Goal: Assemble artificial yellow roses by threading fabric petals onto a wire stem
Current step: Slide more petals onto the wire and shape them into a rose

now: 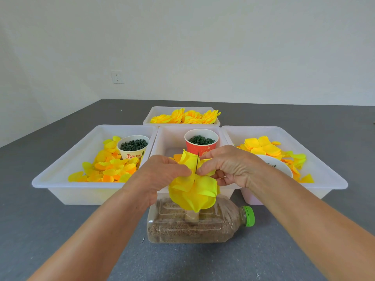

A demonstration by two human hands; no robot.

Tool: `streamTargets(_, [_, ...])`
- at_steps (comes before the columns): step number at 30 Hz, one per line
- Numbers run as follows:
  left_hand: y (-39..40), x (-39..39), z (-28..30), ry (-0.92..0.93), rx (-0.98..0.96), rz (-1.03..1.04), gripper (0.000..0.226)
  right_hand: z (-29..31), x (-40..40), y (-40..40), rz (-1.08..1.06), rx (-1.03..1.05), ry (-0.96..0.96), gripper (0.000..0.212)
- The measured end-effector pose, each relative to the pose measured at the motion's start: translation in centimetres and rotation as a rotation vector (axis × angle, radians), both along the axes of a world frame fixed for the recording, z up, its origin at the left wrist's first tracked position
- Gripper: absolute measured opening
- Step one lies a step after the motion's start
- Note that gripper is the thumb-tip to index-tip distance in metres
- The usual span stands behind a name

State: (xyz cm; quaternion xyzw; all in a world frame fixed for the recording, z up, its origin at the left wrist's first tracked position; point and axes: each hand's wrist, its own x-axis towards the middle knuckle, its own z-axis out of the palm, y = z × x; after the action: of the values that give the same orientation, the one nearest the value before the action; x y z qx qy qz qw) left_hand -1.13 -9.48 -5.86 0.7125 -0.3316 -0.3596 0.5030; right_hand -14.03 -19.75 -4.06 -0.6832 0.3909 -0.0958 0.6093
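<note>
A thin dark wire stem [197, 162] stands upright from a clear bottle [200, 222] of brown grain lying on its side. Yellow fabric petals [194, 192] are threaded on the wire and hang in a bunch below my fingers. My left hand [162, 173] and my right hand [225, 166] meet at the wire, each pinching the petal layer on its own side of the stem. The wire's tip pokes up between my hands, with more yellow petal folded behind it.
Three white tubs stand behind the bottle: the left tub [60, 179] holds loose petals and a cream cup [133, 148] of dark green bits, the middle one a red cup [200, 141], the right tub [332, 179] more petals. Finished roses [186, 116] fill a far tub.
</note>
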Motion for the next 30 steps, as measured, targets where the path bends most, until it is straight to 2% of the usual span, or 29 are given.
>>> streamTargets(6, [-0.1,0.0,0.0,0.007,0.007,0.010,0.009,0.1,0.1,0.0,-0.008,-0.029,0.033,0.022])
streamTargets(12, [0.2,0.0,0.0,-0.003,0.050,0.019,0.028,-0.4,0.5,0.0,-0.025,-0.003,0.037,0.025])
streamTargets(18, [0.2,0.1,-0.3,0.000,0.062,0.024,0.029,-0.7,0.8,-0.1,-0.003,0.009,0.058,0.032])
streamTargets(30, [0.3,0.4,-0.4,-0.006,0.062,0.006,0.025,0.2,0.9,-0.7,0.151,-0.170,0.142,0.030])
